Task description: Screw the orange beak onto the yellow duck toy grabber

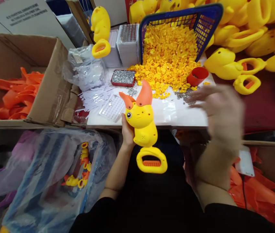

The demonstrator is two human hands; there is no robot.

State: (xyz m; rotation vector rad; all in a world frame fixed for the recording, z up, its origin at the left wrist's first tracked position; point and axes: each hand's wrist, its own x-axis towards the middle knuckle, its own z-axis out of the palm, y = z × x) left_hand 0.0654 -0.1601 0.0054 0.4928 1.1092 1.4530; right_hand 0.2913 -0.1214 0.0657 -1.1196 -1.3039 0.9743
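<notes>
White, smooth work board point(176, 113) sits ahead of you, crowded at its far edge. Your left hand point(127, 132) is wrapped around the side of a glossy yellow moulded-plastic toy body with two pointed orange ears point(142, 124); it is held upright above your lap at the board's near edge, its loop-shaped handle with a ribbed orange insert hanging below. Your right hand point(221, 111) hovers over the board's right side, fingers spread and empty, motion-blurred. Beyond it: a tipped blue mesh plastic basket point(205, 22) spilling small blocky yellow plastic pieces point(167, 61), a round red plastic cup point(197, 76), a shallow red tray of tiny metallic screws point(123, 77). Left: a corrugated cardboard box of flat orange plastic parts point(18, 89). Right: a heap of rounded yellow toy shells point(248, 35) on a dark red surface.
</notes>
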